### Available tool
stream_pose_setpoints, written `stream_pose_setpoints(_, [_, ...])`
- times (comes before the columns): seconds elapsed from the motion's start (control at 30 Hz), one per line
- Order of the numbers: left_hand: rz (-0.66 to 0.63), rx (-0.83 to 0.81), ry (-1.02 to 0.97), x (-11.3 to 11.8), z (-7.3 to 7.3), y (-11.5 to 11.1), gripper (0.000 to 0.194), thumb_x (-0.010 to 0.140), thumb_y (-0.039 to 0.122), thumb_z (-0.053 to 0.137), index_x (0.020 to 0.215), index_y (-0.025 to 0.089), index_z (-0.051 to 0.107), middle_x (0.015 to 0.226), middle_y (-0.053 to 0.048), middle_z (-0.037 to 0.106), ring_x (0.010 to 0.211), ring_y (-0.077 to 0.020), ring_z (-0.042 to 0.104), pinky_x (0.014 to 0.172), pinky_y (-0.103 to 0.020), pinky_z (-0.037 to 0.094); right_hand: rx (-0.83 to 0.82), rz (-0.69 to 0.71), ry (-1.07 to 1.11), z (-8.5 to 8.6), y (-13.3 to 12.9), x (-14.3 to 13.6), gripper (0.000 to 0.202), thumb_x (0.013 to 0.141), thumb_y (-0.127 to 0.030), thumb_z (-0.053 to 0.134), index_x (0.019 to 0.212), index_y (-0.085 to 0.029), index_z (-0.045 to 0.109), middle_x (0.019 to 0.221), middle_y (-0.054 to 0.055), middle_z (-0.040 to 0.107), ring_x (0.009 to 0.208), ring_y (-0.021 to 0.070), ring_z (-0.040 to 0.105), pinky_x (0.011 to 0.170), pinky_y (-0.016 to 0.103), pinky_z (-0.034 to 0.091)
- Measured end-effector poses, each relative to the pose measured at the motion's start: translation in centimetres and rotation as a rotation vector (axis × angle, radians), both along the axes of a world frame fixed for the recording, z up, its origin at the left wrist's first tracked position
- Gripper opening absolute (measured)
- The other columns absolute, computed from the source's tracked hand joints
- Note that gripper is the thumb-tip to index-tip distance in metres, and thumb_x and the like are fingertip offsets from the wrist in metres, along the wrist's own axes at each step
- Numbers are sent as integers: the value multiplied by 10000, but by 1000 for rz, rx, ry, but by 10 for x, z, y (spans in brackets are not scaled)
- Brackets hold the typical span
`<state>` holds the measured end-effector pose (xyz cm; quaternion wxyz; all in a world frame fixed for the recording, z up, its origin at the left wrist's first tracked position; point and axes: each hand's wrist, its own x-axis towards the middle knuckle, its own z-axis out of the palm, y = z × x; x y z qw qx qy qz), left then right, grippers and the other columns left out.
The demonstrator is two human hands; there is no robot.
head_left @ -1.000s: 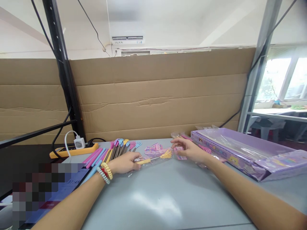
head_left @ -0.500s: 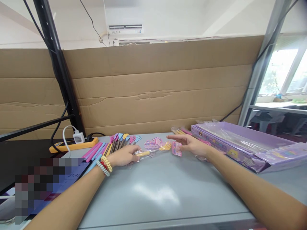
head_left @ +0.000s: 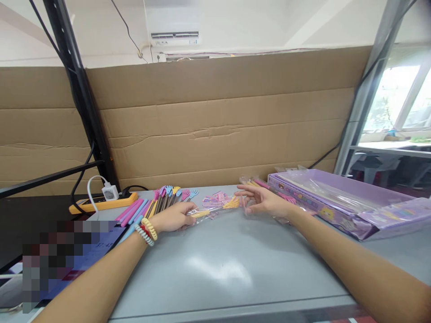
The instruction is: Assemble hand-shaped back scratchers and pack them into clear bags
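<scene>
Leftward, one orange power strip [head_left: 79,208] carries one white charger [head_left: 110,192]; beside it, overlapping back scratchers [head_left: 164,201] defy exact counting. The left hand [head_left: 174,217] pinches one bagged yellow scratcher [head_left: 201,214] over the table [head_left: 218,269]; the right hand [head_left: 264,201] opens wide near its head, left of one purple box [head_left: 323,213].

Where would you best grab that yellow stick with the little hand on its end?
Probably by its thick, straight yellow handle, from the left, where the left hand holds it in its clear bag. The handle lies sideways; the fingered head points right and looks splayed, a poorer grip.
</scene>
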<state>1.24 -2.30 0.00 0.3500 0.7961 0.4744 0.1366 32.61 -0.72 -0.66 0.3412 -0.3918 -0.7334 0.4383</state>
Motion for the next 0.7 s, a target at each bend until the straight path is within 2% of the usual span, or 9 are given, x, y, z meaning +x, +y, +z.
stream_pose_setpoints(0.1, [-3,4,-4,0,0,0,214,719,333,526,873,191,481,608,54,476,502,-108,456,464,-234,368,52,-4,-61,1,-2,0,889,611,-210,732,1410,-246,347,1399,130,441,1046,227,561,762,330,521])
stream_pose_setpoints(0.3, [7,-11,-1,-1,-1,1,235,719,347,526,890,191,484,666,42,496,519,-106,479,471,-233,371,82,-37,-103,2,-6,-5,890,614,-218,727,1414,-217,336,1403,133,435,1207,261,464,769,312,511])
stream_pose_setpoints(0.7, [-16,19,6,-1,-1,1,200,725,338,520,851,187,483,590,50,488,500,-106,471,479,-229,362,102,-100,-129,4,-8,-9,770,629,-153,654,1359,-175,411,1262,123,557,1173,250,505,854,332,506])
